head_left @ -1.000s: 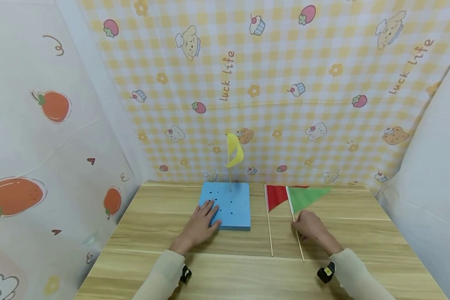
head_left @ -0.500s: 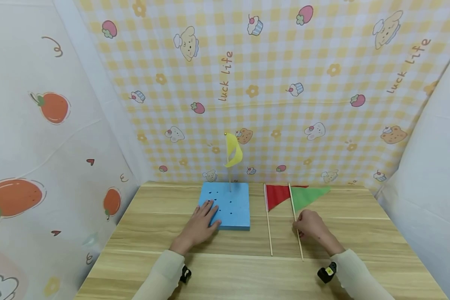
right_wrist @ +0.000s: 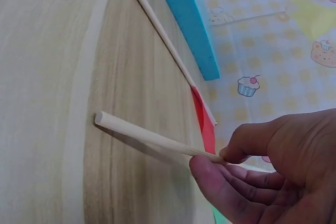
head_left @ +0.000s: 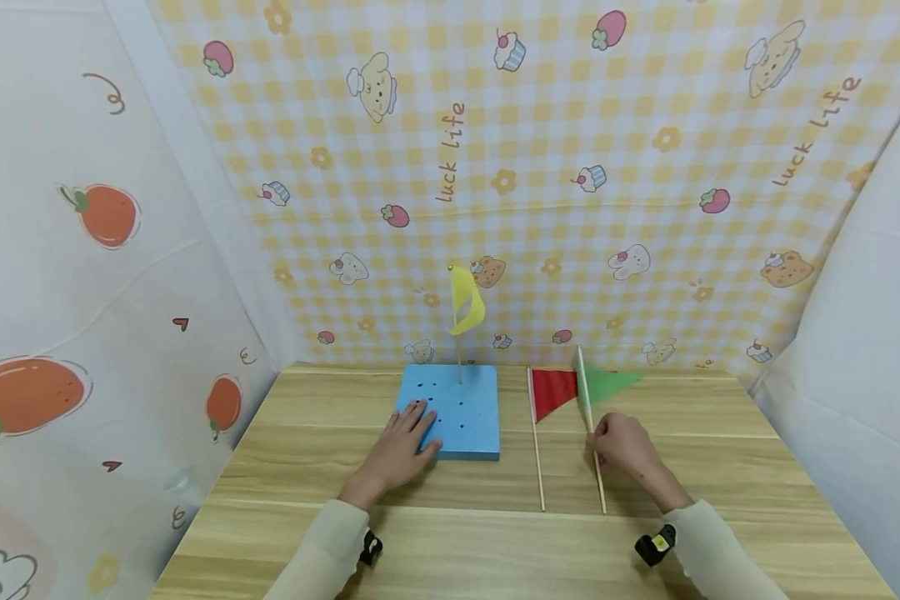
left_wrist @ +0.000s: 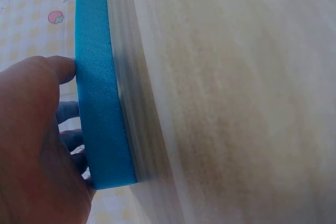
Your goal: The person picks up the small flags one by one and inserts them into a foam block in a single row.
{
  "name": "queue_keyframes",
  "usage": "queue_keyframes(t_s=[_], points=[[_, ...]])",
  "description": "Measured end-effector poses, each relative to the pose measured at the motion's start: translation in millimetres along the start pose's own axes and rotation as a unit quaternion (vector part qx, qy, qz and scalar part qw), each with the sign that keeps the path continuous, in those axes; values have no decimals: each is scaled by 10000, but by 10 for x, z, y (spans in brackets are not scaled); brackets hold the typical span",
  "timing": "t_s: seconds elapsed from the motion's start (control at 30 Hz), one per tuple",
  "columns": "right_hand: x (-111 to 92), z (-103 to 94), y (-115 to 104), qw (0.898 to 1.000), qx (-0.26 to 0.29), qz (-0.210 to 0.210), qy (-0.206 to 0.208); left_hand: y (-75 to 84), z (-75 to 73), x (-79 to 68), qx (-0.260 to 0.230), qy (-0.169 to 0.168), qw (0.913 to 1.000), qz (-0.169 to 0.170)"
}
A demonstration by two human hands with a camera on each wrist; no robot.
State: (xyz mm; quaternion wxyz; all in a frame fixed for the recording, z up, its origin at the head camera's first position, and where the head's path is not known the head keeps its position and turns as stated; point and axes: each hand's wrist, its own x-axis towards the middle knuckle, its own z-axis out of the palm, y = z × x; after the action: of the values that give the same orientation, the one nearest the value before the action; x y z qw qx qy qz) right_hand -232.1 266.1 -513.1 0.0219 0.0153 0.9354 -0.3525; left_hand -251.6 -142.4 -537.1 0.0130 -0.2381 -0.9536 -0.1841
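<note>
My left hand (head_left: 400, 450) rests with spread, straight fingers on a blue foam block (head_left: 472, 425) dotted with small holes. A yellow flag (head_left: 465, 302) stands upright in a hole near the block's back edge. My right hand (head_left: 621, 442) pinches the wooden stick of a green flag (head_left: 607, 385) between thumb and fingers. In the right wrist view the near end of that stick (right_wrist: 142, 135) sits close over the table, a shadow beneath it. To its left a red flag (head_left: 553, 392) lies flat on its stick (head_left: 539, 475); the green flag overlaps its tip.
The wood-grain table (head_left: 495, 554) ends at a back wall hung with checked, cartoon-printed cloth (head_left: 540, 217). Pale fabric (head_left: 862, 333) closes the right side and fruit-printed fabric (head_left: 157, 300) the left. A dark camera is strapped at each wrist.
My right hand has raised the green flag's top end, and its pole now reaches up past the table's back edge. The left hand, block, yellow flag and red flag stay put.
</note>
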Motion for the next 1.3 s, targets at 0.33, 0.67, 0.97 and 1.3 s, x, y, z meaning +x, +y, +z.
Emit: queue_keyframes(t_s=[0.33, 0.67, 0.97, 1.3], points=[[29, -78, -74, 9985, 209, -290, 411, -13, 18, 11, -13, -24, 10000, -49], [61, -160, -153, 9872, -333, -1002, 1191, -18, 22, 15, -2, -54, 10000, -58], [73, -206, -225, 9852, -174, -993, 1383, -18, 20, 14, -52, -34, 10000, -46], [102, -259, -322, 9826, 35, -996, 1569, -16, 8, 3, -59, -33, 10000, -3]])
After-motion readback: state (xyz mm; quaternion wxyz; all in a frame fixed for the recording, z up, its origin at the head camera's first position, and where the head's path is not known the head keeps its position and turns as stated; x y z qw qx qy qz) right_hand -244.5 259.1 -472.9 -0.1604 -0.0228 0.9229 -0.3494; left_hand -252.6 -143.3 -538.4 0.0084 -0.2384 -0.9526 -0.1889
